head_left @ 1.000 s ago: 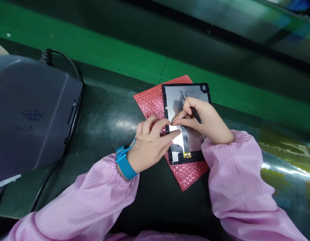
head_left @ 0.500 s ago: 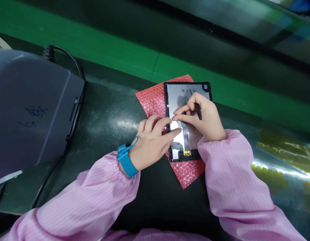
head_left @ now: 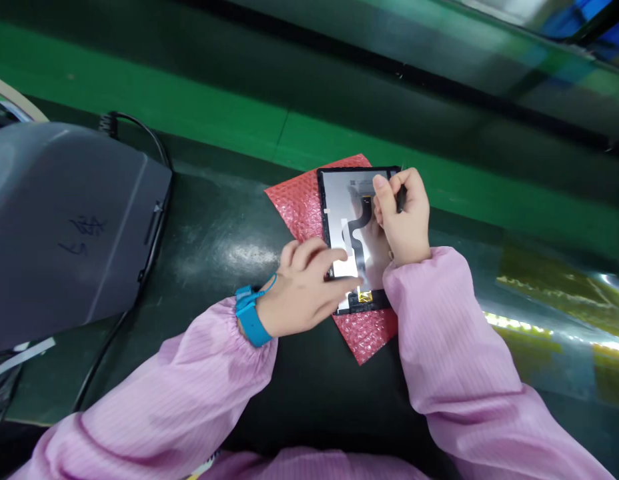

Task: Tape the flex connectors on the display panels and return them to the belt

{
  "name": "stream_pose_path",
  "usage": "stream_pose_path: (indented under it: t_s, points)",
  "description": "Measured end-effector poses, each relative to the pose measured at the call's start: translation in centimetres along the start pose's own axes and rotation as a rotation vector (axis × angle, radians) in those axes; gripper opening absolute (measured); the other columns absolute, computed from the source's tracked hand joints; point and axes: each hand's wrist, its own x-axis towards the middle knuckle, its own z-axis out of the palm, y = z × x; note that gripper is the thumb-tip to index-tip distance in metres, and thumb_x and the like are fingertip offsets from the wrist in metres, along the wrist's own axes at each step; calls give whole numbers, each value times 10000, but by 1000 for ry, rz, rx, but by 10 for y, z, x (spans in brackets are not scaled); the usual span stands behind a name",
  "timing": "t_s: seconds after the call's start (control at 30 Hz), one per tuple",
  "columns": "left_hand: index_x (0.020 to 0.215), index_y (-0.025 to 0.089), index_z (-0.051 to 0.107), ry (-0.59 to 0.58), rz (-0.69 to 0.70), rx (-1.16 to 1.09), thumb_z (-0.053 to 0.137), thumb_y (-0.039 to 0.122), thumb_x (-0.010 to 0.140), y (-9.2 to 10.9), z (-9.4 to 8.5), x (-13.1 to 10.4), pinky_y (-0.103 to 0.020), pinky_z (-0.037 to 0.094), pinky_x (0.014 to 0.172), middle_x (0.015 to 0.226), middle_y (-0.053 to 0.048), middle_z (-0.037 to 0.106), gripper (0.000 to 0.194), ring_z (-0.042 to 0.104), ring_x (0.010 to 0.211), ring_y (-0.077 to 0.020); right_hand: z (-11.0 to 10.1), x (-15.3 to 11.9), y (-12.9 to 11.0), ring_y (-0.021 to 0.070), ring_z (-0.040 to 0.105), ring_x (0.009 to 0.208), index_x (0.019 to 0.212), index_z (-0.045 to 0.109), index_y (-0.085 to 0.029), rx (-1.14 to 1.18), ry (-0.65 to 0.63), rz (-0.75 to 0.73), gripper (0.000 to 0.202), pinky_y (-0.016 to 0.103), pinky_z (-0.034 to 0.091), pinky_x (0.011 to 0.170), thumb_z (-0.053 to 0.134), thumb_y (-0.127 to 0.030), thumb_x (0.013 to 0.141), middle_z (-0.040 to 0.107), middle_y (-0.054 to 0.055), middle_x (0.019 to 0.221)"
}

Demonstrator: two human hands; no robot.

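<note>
A tablet screen assembly [head_left: 334, 193] lies with its grey back up and a black frame round it. A dark flex cable [head_left: 358, 220] winds down its middle to a yellow patch [head_left: 365, 296] near the lower edge. Under it is a pink bubble-wrap sheet [head_left: 294, 200], set askew. My left hand [head_left: 307, 287], with a blue wrist strap [head_left: 252, 317], has its fingers apart over the screen's lower left; nothing is in them. Closed over the upper right part, my right hand [head_left: 407, 217] grips a slim black tool [head_left: 401, 198], mostly hidden by the fingers.
At the left stands a large dark grey machine housing [head_left: 74, 227] with handwriting on it. A black cable [head_left: 157, 257] runs along its side. Glossy yellowish sheeting [head_left: 564, 287] covers part of the bench at the right. A green strip [head_left: 214, 127] crosses behind.
My right hand has moved up the screen, away from my left fingertips, still with the black tool. More of the flex cable now shows. My left hand has slid slightly lower on the screen.
</note>
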Motion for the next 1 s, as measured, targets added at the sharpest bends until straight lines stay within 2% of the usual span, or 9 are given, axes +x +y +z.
stream_pose_path:
  t_s: [0.07, 0.13, 0.33, 0.47, 0.53, 0.63, 0.73, 0.87, 1.0]
  points:
    - [1148, 365, 719, 18, 126, -19, 616, 291, 930, 0, 4, -4, -493, 289, 1035, 1250, -28, 624, 252, 412, 1198, -304, -2, 2, 2, 164, 420, 516, 862, 368, -298, 73, -24, 47, 413, 322, 374, 491, 503, -684, 919, 357, -48, 648]
    - [1130, 370, 716, 38, 168, -5, 624, 338, 933, 1, 8, -7, -499, 252, 1078, 1259, -4, 637, 220, 404, 1224, -299, -4, 3, 3, 158, 400, 488, 851, 358, -297, 129, -46, 74, 403, 319, 364, 476, 543, -649, 914, 359, -55, 627]
    - [1233, 352, 647, -72, 172, 96, 614, 406, 966, 9, 8, -4, -545, 234, 1134, 1272, 7, 643, 275, 412, 1296, -302, -1, 3, 6, 157, 425, 501, 850, 398, -290, 139, -61, 67, 339, 334, 428, 519, 584, -562, 929, 371, -56, 613]
    - [1219, 339, 658, -89, 159, 63, 610, 301, 968, 16, 9, 1, -579, 278, 1127, 1243, -13, 642, 258, 463, 1276, -310, 1, 3, 7, 173, 507, 568, 843, 378, -288, 94, -31, 13, 276, 354, 475, 602, 548, -472, 958, 426, -44, 657]
    - [1226, 356, 661, -99, 133, 51, 612, 277, 962, 16, 10, 2, -606, 281, 1134, 1266, -16, 633, 279, 458, 1296, -317, -3, 4, 4, 192, 573, 654, 852, 367, -287, -14, 18, -5, 233, 370, 491, 662, 520, -420, 967, 485, -26, 712]
    - [1279, 368, 641, -134, 100, 58, 648, 399, 948, 13, 10, 1, -663, 241, 1169, 1346, -27, 601, 333, 411, 1365, -347, -17, 4, -2, 257, 618, 845, 873, 370, -281, -313, 117, 9, 224, 405, 484, 711, 573, -365, 918, 557, 27, 824]
    - [1314, 326, 623, -148, 41, 78, 684, 489, 910, 6, 7, 1, -741, 168, 1176, 1388, -59, 583, 440, 372, 1416, -392, -38, 0, -5, 303, 603, 818, 856, 364, -270, -545, 138, 81, 358, 410, 453, 647, 704, -377, 820, 551, 55, 784]
    - [1335, 253, 609, -107, -95, 140, 734, 590, 829, -10, 2, 2, -804, 144, 1141, 1465, -148, 526, 620, 340, 1446, -465, -59, -3, -3, 244, 536, 594, 837, 345, -271, -580, -13, 179, 482, 367, 387, 556, 774, -478, 761, 502, 3, 637]
    - [1409, 166, 533, -51, -317, 208, 745, 623, 797, -30, -8, 4, -832, 145, 1107, 1577, -274, 374, 792, 226, 1493, -535, -59, 4, 0, 221, 554, 610, 843, 354, -275, -481, -148, 313, 464, 358, 406, 602, 776, -434, 733, 579, -3, 714]
